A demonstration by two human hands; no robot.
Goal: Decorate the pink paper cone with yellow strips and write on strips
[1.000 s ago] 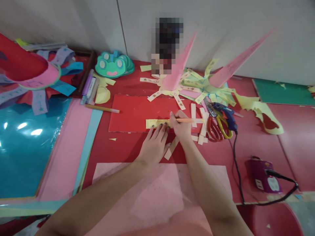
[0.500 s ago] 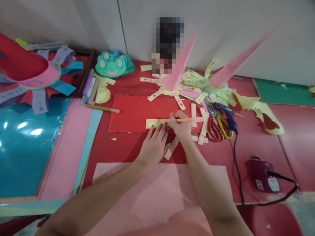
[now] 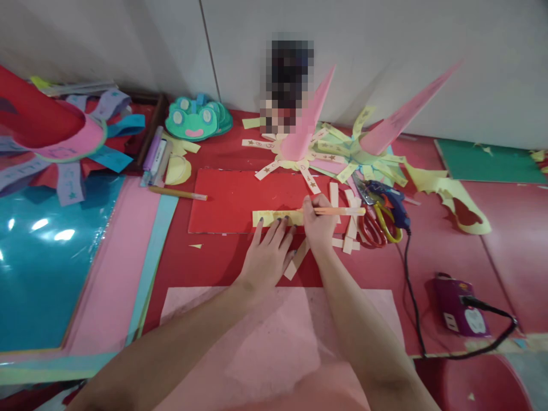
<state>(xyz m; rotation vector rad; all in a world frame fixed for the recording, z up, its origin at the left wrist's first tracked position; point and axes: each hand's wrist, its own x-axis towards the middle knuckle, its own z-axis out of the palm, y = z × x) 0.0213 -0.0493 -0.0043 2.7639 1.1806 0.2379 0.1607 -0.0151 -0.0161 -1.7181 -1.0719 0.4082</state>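
My left hand lies flat with its fingers spread, the fingertips pressing on a yellow paper strip. The strip rests along the near edge of a red board and bears a line of small orange marks. In my right hand is an orange marker pen, its tip towards the right part of the strip. The hand covers that end of the strip. Several pale paper strips lie just right of this hand, and another pale strip sits below, between the two hands.
Pink paper cones with lettered strips stand behind the board. At right are scissors, a blue glue gun and a corded purple power box. Green frog cutouts, markers and a brown pen are at left.
My right hand and the marker have shifted slightly right along the yellow strip. My left hand keeps its place on the strip. The whole view has tilted a little.
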